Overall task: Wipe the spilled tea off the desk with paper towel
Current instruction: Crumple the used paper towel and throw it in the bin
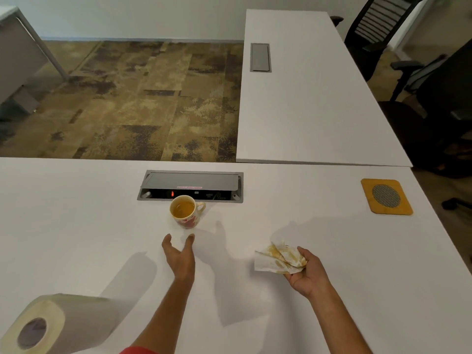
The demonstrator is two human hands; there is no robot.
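left hand [178,256]: open, fingers spread, just before the cup [187,211], not touching it | right hand [305,270]: closed around a crumpled towel [279,258] with yellow-brown stains, right of the cup | cup: tea inside, upright on the white counter [76,226] | roll [40,325]: lying at near left corner

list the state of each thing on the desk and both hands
mug: upright, holding tea
paper towel: crumpled, tea-stained, held
right hand: gripping the paper towel
left hand: open, empty, near the mug
towel roll: lying on its side
cable box: lid open
desk: no spill visible
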